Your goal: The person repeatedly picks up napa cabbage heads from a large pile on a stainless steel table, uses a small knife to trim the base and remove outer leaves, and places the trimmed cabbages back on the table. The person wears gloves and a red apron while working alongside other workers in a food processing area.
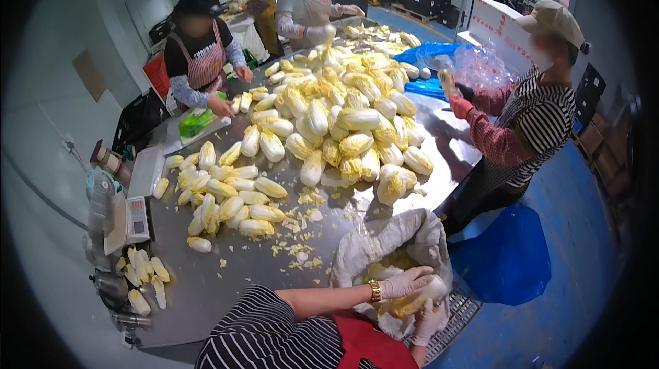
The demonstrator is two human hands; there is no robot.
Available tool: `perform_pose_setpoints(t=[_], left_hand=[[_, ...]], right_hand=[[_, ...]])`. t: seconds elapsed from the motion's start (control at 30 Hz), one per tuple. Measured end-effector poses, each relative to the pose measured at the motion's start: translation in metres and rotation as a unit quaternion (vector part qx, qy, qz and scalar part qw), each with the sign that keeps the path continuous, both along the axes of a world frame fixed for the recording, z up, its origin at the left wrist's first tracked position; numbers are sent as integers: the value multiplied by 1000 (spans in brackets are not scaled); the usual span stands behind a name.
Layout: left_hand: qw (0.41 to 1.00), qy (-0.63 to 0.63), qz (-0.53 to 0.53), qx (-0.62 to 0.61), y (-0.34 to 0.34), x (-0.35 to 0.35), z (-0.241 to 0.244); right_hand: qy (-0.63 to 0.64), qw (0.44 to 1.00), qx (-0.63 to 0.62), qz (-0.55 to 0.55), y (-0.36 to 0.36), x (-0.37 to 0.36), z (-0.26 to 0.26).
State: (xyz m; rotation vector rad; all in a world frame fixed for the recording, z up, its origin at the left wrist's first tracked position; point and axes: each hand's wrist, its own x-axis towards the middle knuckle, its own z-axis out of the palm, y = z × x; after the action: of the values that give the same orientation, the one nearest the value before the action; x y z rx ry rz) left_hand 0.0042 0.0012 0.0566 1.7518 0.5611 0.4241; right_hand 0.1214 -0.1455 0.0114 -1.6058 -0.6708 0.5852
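Both my hands wear pale thin gloves and hold one napa cabbage (pixel 412 303) between them. My left hand (pixel 409 281), with a gold watch at the wrist, lies over the top of it. From below and the right, my right hand (pixel 431 320) supports its side. The cabbage is over the mouth of a white woven sack (pixel 355 253), whose rim is folded back. More cabbages (pixel 383 271) show inside the sack, partly hidden by my hands. Beyond the sack, a large heap of napa cabbages (pixel 355 116) covers the middle of the steel table (pixel 206 286).
A smaller group of trimmed cabbages (pixel 231 199) lies left of the heap, near leaf scraps (pixel 298 245). A scale (pixel 135 219) stands at the left edge. A blue bag (pixel 507 261) rests on the floor at right. Several co-workers stand around the table, one close on the right (pixel 530 106).
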Motion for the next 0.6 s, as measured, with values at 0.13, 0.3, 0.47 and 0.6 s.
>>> perform_pose_setpoints(t=[0.13,0.3,0.47,0.6], left_hand=[[992,17,-51,110,-13,22,-27],[982,-86,37,-165,-23,-2,-33],[982,-79,-7,-169,-18,-6,-12],[984,-85,-86,-132,-10,-1,-6]], right_hand=[[-4,996,-88,-17,13,-36,36],[-78,989,-115,51,14,-27,17],[-87,988,-99,75,15,-31,29],[-132,987,-55,67,12,-32,29]])
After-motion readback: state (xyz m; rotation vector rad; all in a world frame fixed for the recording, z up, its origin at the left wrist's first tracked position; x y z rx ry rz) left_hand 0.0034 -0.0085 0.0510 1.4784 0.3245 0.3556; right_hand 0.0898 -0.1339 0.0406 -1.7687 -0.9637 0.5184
